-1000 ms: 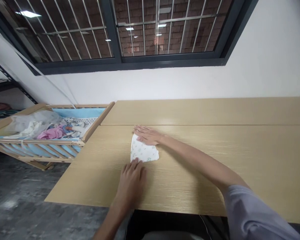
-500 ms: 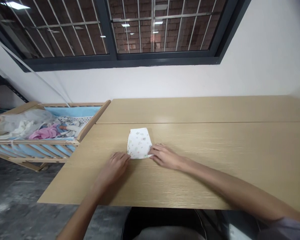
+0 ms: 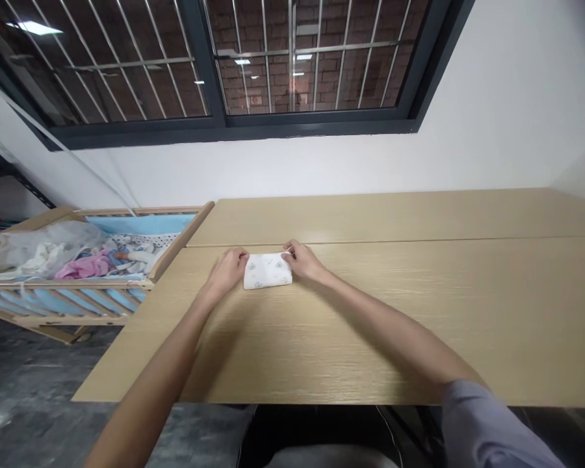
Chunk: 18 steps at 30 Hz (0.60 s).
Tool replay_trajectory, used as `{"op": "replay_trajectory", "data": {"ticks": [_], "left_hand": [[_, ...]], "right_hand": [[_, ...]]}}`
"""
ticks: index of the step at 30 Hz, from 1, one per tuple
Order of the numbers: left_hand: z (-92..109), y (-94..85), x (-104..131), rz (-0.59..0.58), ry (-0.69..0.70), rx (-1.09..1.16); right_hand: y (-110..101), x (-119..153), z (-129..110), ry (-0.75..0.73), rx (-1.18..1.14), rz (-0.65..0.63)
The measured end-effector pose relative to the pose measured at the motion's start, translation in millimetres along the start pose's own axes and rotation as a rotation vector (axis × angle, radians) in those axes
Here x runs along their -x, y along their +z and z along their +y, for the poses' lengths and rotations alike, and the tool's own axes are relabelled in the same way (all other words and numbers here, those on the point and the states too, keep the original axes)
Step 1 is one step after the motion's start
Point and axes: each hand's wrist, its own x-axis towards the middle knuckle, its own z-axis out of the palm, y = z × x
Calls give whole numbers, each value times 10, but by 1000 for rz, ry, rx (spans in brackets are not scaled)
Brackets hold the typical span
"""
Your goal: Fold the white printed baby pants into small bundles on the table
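A small white cloth [image 3: 268, 272] with a faint printed pattern lies folded into a flat strip on the wooden table [image 3: 370, 312]. At its upper left corner, my left hand [image 3: 230, 268] pinches the edge between thumb and fingers. My right hand [image 3: 303, 260] grips the upper right corner the same way. Both hands rest low, close to the tabletop. What kind of cloth item it is cannot be made out in its folded form.
To the left stands a wooden crib [image 3: 175, 246] with a blue lining, holding a pink cloth [image 3: 86, 265], other fabrics and a clear plastic bag [image 3: 53, 239]. A seam crosses the tabletop behind the cloth. Behind the table is a white wall [image 3: 322, 162] below a barred window.
The cloth was taller and is now folded to about half its height. Both hands have moved from its lower corners up to its far corners.
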Motion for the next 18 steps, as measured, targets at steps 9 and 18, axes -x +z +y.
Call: {"op": "replay_trajectory", "data": {"ticks": [9,18], "left_hand": [[-14,407,-133,137,-45,-118],[53,962,-12,-49,169,-79]], "right_hand": [[75,-66,57,-63,124,62],[335,145,60,-526,462,-288]]}}
